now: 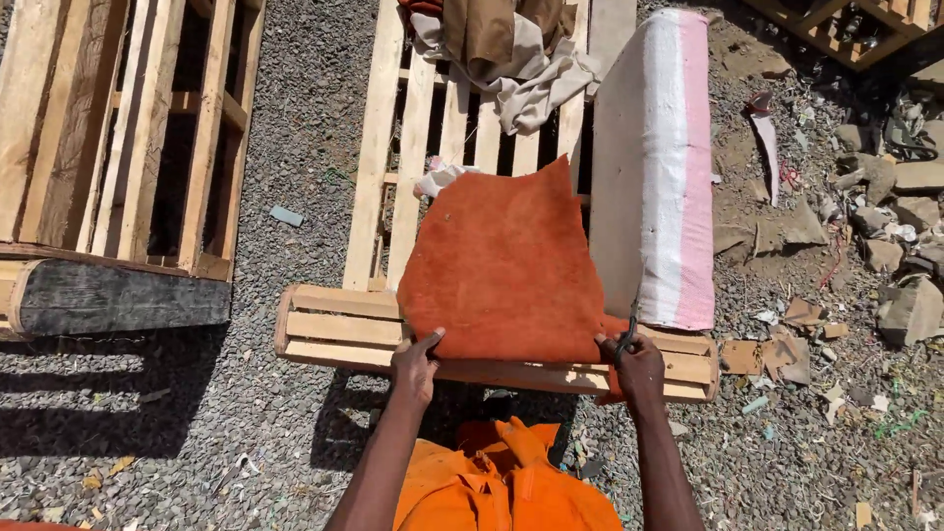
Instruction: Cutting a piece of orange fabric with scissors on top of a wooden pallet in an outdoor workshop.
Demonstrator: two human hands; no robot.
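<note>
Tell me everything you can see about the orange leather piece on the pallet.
The orange leather piece is a suede-looking sheet with an irregular outline and a peaked top right corner. It lies spread flat over the wooden pallet, its right side against the white and pink roll. The left hand presses its lower left edge; the right hand, holding dark scissors, is at its lower right corner.

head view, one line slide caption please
Both hands, left hand and right hand, pin an orange suede hide on a wooden pallet.
</note>
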